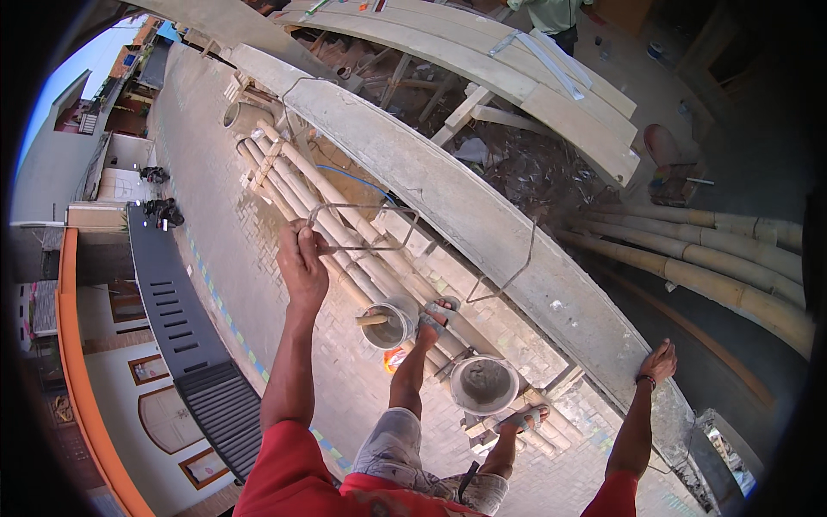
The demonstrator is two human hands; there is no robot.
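Note:
My left hand [301, 260] is raised over the bamboo poles [312, 191], closed around one end of a thin bent metal rod [372, 206]. The rod makes an angular, open-sided loop and is held clear of the long concrete beam [482, 217]. Along the beam's far edge, near its lower right end, lies my right hand [660, 362], fingers curled over the edge. A similar bent rod [531, 250] hooks over the beam between my hands. Another rod [297, 90] crosses the beam farther up.
My feet stand on the bamboo platform beside two buckets: one [407, 315] with a wooden handle in it, the other [456, 379] holding grey mix. Beyond the beam are pale planks [508, 77], more bamboo [706, 254] and another person [556, 13]. A paved street [207, 172] runs left.

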